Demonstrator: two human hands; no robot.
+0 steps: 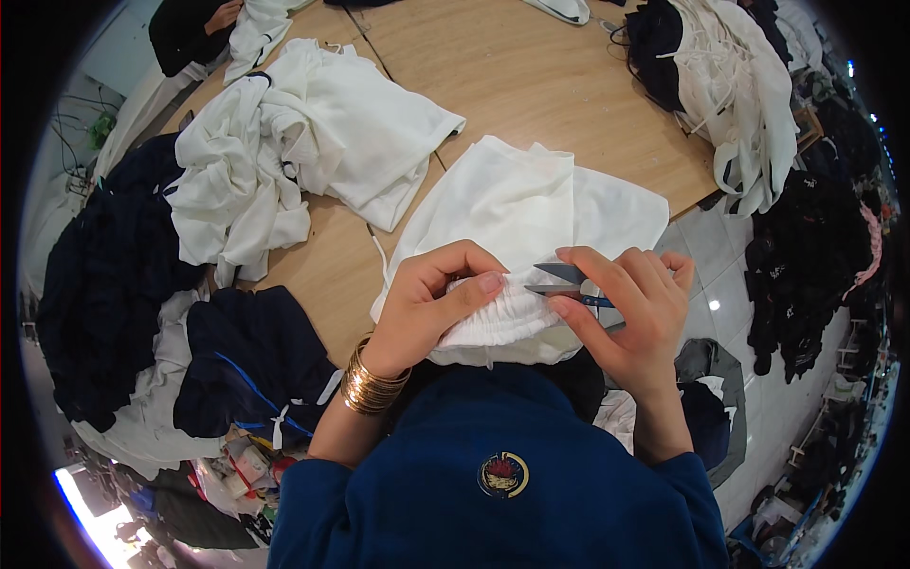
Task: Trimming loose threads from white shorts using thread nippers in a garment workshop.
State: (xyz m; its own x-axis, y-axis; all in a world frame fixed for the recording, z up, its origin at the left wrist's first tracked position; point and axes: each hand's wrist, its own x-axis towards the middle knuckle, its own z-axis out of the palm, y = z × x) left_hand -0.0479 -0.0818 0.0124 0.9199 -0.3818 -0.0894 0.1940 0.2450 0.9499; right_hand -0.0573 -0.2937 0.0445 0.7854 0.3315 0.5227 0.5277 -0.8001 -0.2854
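White shorts (512, 204) with a gathered elastic waistband (507, 318) lie at the table's near edge, the waistband toward me. My left hand (431, 302) is closed on the waistband, its thumb pressing the gathered cloth. In my right hand (630, 308) is a pair of small thread snips (569, 284), held between thumb and fingers. The two blades are apart and point left, just over the waistband and close to my left thumb. Whether a thread lies between them is too small to tell.
White garments (332, 123) are heaped at the table's far left, with dark navy clothes (251, 360) nearer me. More white and navy clothing (735, 90) hangs over the right edge. Beyond the wooden table (512, 66), a person's hand (224, 17) shows at the far left.
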